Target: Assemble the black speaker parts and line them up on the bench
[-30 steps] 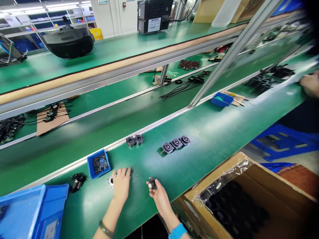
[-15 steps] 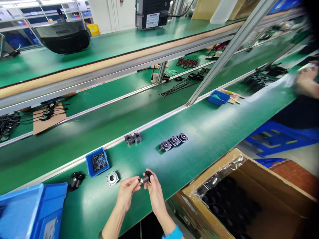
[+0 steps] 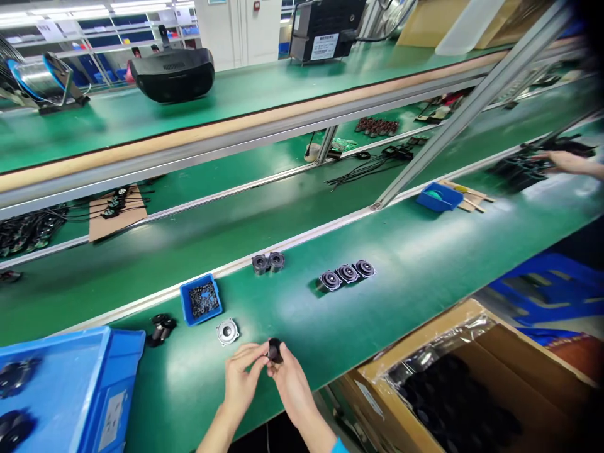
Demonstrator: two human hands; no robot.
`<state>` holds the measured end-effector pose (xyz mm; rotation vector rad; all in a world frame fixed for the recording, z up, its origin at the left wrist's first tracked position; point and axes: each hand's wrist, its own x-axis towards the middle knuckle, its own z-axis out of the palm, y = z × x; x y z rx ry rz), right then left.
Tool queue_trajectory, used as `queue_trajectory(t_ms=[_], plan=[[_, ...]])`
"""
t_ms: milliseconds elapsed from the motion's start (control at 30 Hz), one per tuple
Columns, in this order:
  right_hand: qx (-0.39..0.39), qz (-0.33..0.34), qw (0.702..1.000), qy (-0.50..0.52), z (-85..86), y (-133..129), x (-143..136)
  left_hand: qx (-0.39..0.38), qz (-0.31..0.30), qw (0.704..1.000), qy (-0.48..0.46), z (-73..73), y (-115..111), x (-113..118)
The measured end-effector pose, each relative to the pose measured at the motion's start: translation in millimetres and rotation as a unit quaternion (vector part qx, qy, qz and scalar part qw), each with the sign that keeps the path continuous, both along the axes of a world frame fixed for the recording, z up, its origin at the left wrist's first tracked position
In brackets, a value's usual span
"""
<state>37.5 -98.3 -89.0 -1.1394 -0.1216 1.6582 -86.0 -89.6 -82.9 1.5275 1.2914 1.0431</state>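
Left hand (image 3: 240, 380): my fingers are pinched on the near-left side of the small black part (image 3: 274, 350), thumb and forefinger closed around it.
Right hand (image 3: 291, 385): my fingers hold the same part from the right; both hands meet at it, above the near edge of the desk (image 3: 425, 251).
Change from earlier frame: half a second ago the part showed a pale metal end toward my left hand; now only a dark rounded face is visible, and my hands sit closer together.
Part orientation: the round face points up and away from me; the long axis cannot be read, as my fingers cover the body.
Silver speaker (image 3: 228, 331): lying cone-up on the desk, just beyond my left hand, not touched.
Small blue tray (image 3: 201, 301): beside the silver speaker, filled with small dark pieces too fine to identify.
Row of three speakers (image 3: 348, 274): farther out to the right, touching one another.
Pair of black parts (image 3: 268, 262): by the conveyor rail.
Cardboard box (image 3: 472, 384): at right, cut off by the frame; its dark contents are indistinct under plastic.
Co-worker's hand (image 3: 564, 162): far right, blurred.
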Motion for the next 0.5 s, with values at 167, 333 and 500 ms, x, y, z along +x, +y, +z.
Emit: queue_trajectory(t_ms=[167,333,500], plan=[[-0.056,0.01,0.987,0.152,-1.3,5,5,0.055,0.109,0.985,0.126,-23.4,11,-33],[-0.033,-0.025,0.983,0.178,-1.5,12,6,0.005,0.169,0.966,0.193,-50.8,35,-49],[0.017,-0.062,0.99,0.124,0.8,12,4,0.061,0.049,0.974,0.213,-22.4,28,-27]])
